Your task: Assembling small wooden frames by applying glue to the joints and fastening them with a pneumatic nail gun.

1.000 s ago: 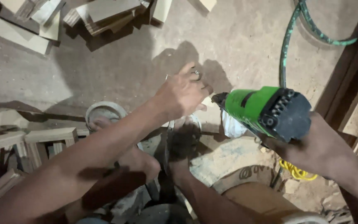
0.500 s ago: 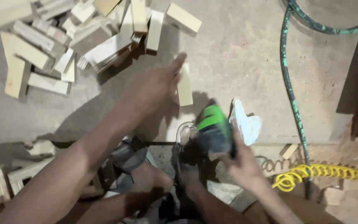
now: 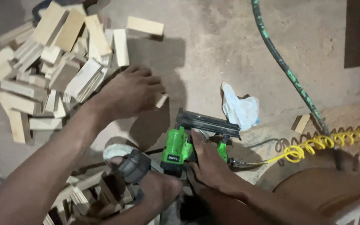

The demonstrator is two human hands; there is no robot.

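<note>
Hands: left grips wood block, right nailer.

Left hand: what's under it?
The left hand grips a small wood block, one end poking out past the fingers. Below lies bare concrete floor in the hand's shadow. The rest of the block is covered.

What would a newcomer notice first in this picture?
Probably the bright green nail gun at the lower middle, gripped by the right hand, with a yellow coiled hose running off to the right. Next, the left hand holding a small wood block beside the big pile of wood blocks at the upper left.
</note>
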